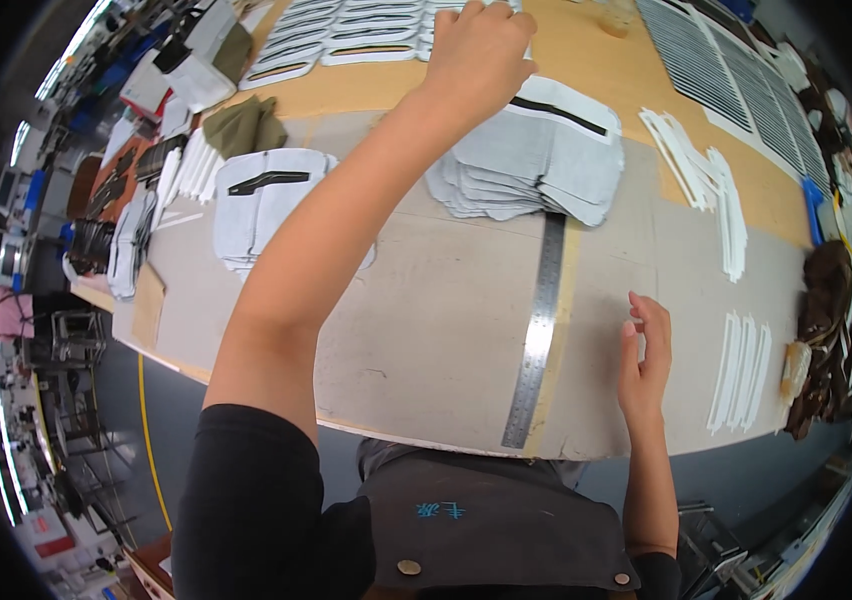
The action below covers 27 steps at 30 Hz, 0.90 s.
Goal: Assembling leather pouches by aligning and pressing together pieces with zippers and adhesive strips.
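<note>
Where rulers lie: cardboard-topped worktable

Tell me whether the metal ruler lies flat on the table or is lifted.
Flat. The ruler rests full length on the table, neither hand touching it; the right hand hovers open beside it.

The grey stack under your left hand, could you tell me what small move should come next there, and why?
Probably close the left hand on the top piece of the grey stack and lift it toward you. The hand rests at the stack's far edge, fingers curled, while the right hand waits open and empty on the bare board beside the steel ruler, where a piece could be laid.
</note>
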Each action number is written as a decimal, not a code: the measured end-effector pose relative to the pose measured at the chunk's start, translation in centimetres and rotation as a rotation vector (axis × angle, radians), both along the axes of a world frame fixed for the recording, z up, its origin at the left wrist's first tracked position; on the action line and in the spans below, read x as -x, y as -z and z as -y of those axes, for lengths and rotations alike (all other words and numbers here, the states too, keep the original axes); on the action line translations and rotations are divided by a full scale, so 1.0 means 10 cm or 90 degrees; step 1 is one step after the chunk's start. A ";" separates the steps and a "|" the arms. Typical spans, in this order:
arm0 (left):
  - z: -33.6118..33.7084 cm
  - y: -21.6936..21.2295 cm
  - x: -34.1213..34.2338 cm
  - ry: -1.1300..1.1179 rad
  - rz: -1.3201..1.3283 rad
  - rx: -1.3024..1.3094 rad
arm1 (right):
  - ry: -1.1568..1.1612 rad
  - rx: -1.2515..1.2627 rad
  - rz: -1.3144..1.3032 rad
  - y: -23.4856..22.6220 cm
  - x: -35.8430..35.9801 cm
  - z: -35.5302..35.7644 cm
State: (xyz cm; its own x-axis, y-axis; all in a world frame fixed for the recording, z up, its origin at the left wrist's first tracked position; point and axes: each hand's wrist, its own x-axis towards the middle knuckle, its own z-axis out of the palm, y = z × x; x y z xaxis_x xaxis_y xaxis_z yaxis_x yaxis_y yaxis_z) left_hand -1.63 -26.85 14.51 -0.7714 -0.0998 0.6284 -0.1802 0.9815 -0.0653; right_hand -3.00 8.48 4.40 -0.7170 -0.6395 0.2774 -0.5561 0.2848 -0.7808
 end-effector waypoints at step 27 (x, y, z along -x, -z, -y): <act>-1.10 0.30 -2.11 0.016 -0.095 -0.270 | -0.126 0.054 0.532 -0.11 -0.31 0.28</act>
State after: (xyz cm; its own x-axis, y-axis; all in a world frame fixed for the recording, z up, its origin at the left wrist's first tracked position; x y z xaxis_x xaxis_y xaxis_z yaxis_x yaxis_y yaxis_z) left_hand 19.49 -15.85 11.50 -0.6810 -0.3551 0.6404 -0.1334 0.9201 0.3683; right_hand 0.14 5.72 5.46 -0.5846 -0.7754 -0.2386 0.1771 0.1650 -0.9703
